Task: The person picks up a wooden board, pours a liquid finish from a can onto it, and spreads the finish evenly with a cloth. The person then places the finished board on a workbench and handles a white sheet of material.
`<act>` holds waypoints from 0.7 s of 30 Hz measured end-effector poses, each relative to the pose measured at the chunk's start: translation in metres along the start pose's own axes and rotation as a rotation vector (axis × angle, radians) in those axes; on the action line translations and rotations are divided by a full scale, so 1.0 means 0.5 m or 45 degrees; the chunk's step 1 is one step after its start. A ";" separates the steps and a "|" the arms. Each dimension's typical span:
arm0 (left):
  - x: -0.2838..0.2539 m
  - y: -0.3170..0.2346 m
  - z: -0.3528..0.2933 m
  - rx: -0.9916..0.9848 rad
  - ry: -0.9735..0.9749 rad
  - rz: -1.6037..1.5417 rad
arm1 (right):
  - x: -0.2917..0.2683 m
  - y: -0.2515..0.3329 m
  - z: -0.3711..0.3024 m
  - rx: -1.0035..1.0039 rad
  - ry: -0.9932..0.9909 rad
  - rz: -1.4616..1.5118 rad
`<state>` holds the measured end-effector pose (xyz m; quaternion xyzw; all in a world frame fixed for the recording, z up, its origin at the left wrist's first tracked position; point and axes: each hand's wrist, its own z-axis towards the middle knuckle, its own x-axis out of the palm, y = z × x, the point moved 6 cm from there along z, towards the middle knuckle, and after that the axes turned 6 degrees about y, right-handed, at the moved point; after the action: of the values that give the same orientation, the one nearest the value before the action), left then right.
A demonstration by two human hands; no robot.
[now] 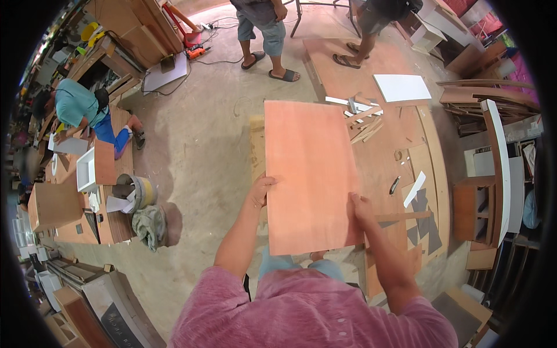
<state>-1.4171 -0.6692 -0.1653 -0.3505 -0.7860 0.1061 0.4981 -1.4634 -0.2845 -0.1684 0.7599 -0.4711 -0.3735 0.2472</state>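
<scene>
A rectangular reddish plywood panel is held up in front of my body, its broad face toward me. My left hand grips its left edge, thumb on the face and fingers mostly behind. On the opposite edge, lower down, my right hand has hold of it the same way. The panel hides part of the floor and a plywood sheet behind it.
To the right, a large plywood sheet bears a white board, wood strips, a utility knife and dark offcuts. Two people stand ahead; another person bends at the left near a bucket.
</scene>
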 end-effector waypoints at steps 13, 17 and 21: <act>-0.371 0.111 0.138 -0.230 -0.604 0.662 | 0.217 -0.118 0.158 0.142 -0.147 -0.280; -0.420 0.132 0.168 -0.220 -0.602 0.672 | 0.234 -0.130 0.201 0.181 -0.128 -0.338; -0.427 0.121 0.186 -0.251 -0.662 0.873 | 0.251 -0.144 0.213 0.211 -0.120 -0.343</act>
<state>-1.4148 -0.7482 -0.3925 -0.5986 -0.7297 0.2745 0.1838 -1.4756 -0.3687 -0.3263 0.8156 -0.4053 -0.3984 0.1089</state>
